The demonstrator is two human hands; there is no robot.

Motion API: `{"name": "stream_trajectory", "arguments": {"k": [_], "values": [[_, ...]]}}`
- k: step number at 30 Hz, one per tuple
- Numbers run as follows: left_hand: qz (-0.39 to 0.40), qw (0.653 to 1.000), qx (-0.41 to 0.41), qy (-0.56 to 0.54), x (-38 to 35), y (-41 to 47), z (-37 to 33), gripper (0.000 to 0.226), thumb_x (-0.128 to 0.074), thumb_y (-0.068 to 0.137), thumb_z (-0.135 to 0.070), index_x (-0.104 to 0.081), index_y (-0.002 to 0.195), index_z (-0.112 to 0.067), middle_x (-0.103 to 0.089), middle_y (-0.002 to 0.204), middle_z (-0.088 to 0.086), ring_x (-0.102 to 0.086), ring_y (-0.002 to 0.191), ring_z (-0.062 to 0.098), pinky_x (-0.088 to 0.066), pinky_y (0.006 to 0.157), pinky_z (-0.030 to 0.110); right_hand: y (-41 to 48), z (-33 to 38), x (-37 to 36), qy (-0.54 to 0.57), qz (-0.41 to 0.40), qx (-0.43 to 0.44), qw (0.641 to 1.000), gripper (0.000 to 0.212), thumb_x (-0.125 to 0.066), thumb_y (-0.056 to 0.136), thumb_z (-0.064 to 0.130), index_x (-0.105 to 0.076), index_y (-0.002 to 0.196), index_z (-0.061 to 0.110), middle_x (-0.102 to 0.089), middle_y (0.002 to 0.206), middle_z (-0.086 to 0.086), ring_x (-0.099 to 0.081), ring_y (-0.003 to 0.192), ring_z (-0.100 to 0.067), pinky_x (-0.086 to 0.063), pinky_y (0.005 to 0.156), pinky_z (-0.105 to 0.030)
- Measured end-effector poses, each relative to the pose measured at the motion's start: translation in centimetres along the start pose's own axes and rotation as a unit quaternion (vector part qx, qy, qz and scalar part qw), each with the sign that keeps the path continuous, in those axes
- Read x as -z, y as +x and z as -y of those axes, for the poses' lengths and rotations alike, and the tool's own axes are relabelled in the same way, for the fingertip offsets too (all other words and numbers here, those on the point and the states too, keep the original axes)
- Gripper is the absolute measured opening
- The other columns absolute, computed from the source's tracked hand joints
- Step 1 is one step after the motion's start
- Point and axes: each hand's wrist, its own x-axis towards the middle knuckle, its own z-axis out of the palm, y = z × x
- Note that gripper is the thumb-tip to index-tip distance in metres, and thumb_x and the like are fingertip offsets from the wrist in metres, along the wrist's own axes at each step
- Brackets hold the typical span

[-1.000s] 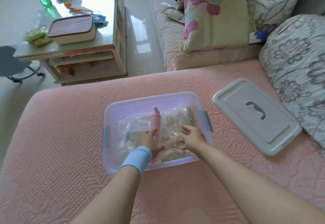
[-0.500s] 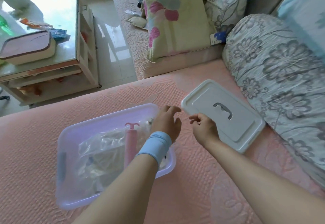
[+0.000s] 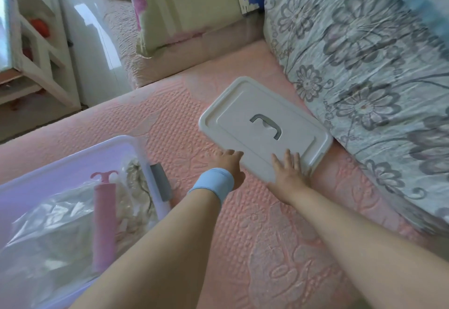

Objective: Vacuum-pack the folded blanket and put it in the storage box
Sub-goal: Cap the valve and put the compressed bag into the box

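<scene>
A translucent purple storage box (image 3: 80,153) sits at the lower left on the pink quilted bed. Inside it lies the blanket in a clear vacuum bag (image 3: 56,226), with a pink hand pump (image 3: 105,221) resting on top. To the right of the box lies its white lid (image 3: 262,129), flat on the bed, grey handle up. My left hand (image 3: 229,163), a blue band on its wrist, touches the lid's near left edge with fingers apart. My right hand (image 3: 289,170) lies flat on the lid's near edge, fingers spread. Neither hand has closed around it.
A grey flowered duvet (image 3: 364,65) is bunched at the right, right beside the lid. A yellow-green flowered pillow (image 3: 189,10) leans on a sofa beyond the bed. A white coffee table (image 3: 36,48) stands on the tiled floor at the left.
Both hands left the box and reached right to the lid, where they now rest on its near edge. The view swung right, so the box slid to the lower left.
</scene>
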Motion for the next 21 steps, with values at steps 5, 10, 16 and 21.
{"name": "stream_trajectory", "arguments": {"k": [5, 10, 16, 21], "values": [[0.0, 1.0, -0.003, 0.007, -0.9, 1.1, 0.0, 0.068, -0.055, 0.089, -0.025, -0.026, 0.15, -0.028, -0.025, 0.157, -0.001, -0.027, 0.141, 0.028, -0.031, 0.113, 0.043, 0.3, -0.1, -1.6, -0.135, -0.037, 0.066, 0.988, 0.068, -0.037, 0.104, 0.033, -0.001, 0.159, 0.015, -0.003, 0.163, -0.026, -0.012, 0.149, -0.048, -0.038, 0.111, -0.053], [-0.018, 1.0, -0.02, 0.014, -0.1, 1.0, -0.2, 0.07, -0.058, 0.09, -0.025, -0.023, 0.151, -0.027, -0.019, 0.159, 0.0, -0.016, 0.146, 0.025, -0.025, 0.117, 0.043, -0.9, 1.3, -0.8, -0.238, -0.093, 0.109, 0.961, 0.069, -0.041, 0.104, 0.017, 0.0, 0.158, 0.007, -0.025, 0.154, -0.038, -0.042, 0.133, -0.055, -0.052, 0.093, -0.051], [-0.11, 0.991, -0.056, 0.056, 2.3, 0.4, -0.2, 0.073, -0.054, 0.089, -0.015, -0.018, 0.152, -0.028, -0.014, 0.16, -0.001, -0.008, 0.147, 0.022, -0.009, 0.119, 0.039, -2.6, 2.4, 3.9, -0.239, -0.218, 0.116, 0.939, 0.051, -0.044, 0.096, 0.019, -0.045, 0.147, 0.015, -0.059, 0.134, -0.014, -0.064, 0.105, -0.03, -0.057, 0.079, -0.037], [-0.235, 0.965, -0.09, 0.078, 5.1, -1.6, 0.1, 0.075, -0.058, 0.085, -0.013, -0.022, 0.149, -0.027, -0.02, 0.155, 0.001, -0.009, 0.145, 0.023, 0.003, 0.119, 0.038, -4.3, 3.1, 8.1, -0.079, -0.298, 0.095, 0.946, 0.046, -0.032, 0.096, 0.008, -0.049, 0.139, 0.006, -0.053, 0.142, -0.017, -0.05, 0.13, -0.038, -0.045, 0.1, -0.054]]}}
